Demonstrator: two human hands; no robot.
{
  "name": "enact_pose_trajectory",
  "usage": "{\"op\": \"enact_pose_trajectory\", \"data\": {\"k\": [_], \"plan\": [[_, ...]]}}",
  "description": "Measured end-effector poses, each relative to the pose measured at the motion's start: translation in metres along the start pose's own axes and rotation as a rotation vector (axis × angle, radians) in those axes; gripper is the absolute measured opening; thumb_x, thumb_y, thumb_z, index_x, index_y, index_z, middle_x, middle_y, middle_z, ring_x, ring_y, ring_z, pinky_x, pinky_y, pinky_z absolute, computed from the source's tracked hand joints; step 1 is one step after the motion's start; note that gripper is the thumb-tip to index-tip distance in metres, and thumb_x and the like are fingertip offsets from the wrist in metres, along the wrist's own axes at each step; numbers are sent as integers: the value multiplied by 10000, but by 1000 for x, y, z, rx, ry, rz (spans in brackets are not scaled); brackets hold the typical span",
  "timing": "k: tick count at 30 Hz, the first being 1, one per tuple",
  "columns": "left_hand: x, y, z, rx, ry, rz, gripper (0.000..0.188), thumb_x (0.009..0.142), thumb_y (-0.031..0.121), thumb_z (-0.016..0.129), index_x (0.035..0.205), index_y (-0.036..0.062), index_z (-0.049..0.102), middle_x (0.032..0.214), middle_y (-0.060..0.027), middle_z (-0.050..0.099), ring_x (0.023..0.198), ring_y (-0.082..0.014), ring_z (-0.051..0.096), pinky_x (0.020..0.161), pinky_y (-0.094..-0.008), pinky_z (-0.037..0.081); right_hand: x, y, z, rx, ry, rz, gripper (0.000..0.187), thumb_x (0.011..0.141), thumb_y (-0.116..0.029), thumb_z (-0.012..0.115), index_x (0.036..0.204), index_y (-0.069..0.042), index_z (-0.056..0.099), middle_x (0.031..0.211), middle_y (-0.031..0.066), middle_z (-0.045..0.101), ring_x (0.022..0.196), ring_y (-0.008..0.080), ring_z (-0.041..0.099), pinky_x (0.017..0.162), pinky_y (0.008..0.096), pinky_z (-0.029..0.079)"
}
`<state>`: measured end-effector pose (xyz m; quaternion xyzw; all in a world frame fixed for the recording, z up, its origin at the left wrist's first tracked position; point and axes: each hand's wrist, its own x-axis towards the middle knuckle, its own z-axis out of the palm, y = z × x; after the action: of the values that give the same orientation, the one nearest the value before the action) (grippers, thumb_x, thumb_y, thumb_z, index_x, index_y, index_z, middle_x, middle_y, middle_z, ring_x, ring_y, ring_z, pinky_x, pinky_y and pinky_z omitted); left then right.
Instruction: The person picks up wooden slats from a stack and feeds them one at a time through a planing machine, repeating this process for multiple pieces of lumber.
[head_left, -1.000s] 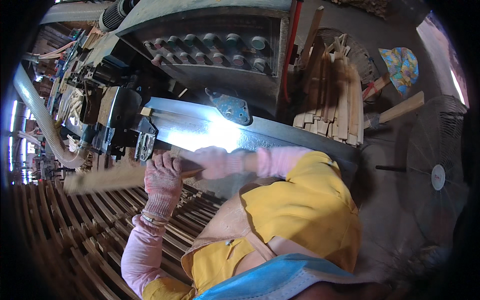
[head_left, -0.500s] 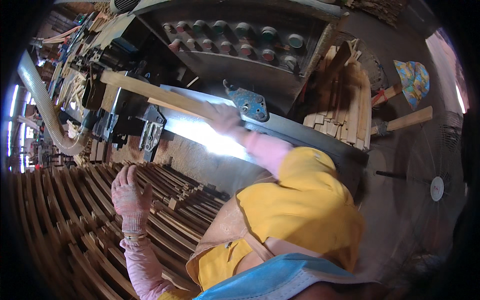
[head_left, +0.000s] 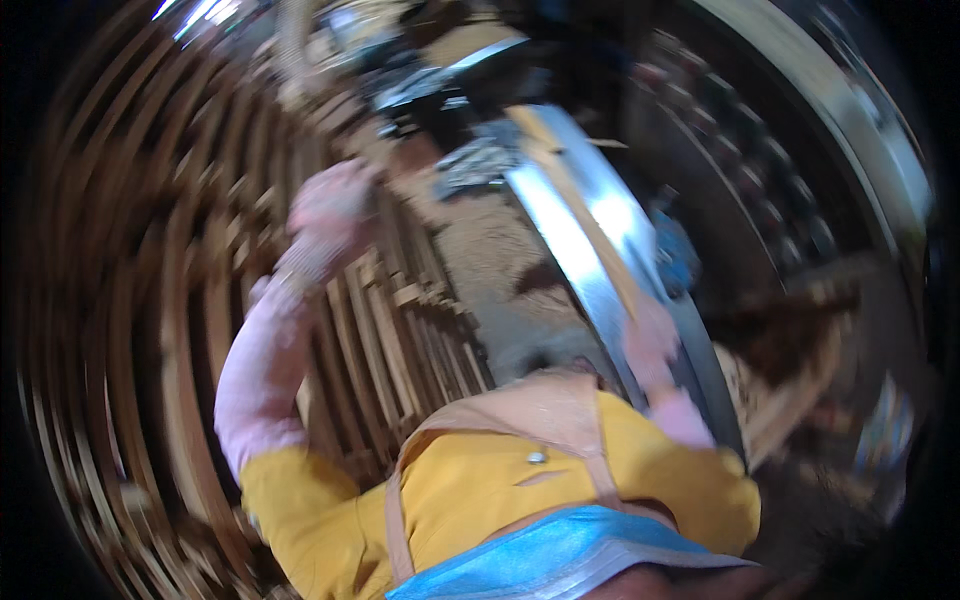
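Observation:
A long pale wooden strip (head_left: 590,225) lies along the shiny metal machine bed (head_left: 560,240). My right hand (head_left: 650,340), in a light glove, is closed around the strip's near end. The strip's far end reaches toward the dark machine head (head_left: 440,95). My left hand (head_left: 335,205), gloved too, is raised over the stacked wooden strips (head_left: 190,330) on the left. Motion smears its fingers, so their pose does not show clearly, and I make out nothing in it.
Beside the bed sits a blue metal bracket (head_left: 675,255). A dark panel with rows of buttons (head_left: 740,150) stands to the right. Sawdust (head_left: 490,240) covers the surface between the stacks and the bed. More wood pieces (head_left: 795,390) lie at the right.
The view has swung round, so the bed and strip now run steeply from upper left to lower right. My right hand is now at the strip's near end; the left fingers, spread earlier, are now blurred.

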<state>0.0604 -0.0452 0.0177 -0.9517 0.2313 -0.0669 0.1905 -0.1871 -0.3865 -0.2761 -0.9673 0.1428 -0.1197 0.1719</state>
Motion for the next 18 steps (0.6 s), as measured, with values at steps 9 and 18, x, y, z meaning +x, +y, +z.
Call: {"op": "enact_pose_trajectory", "data": {"k": [9, 18], "plan": [[-20, -22, -12, 103, 23, -192, 469, 851, 302, 729, 1271, 156, 579, 1179, -98, 620, 1142, -271, 613, 948, -431, 461, 78, 19, 40, 22, 290, -349, 384, 902, -197, 698, 1261, -74, 645, 1104, 142, 692, 1052, 336, 620, 891, 484, 517], [-93, -120, -94, 262, -320, -1083, 540, 849, 106, 716, 1369, 127, 568, 1396, -139, 620, 1277, -328, 642, 1007, -497, 522, 246, -48, 112, -147, 3, -296, 403, 933, -322, 641, 1301, -161, 669, 1178, 147, 704, 1133, 336, 605, 1103, 435, 387]]}}
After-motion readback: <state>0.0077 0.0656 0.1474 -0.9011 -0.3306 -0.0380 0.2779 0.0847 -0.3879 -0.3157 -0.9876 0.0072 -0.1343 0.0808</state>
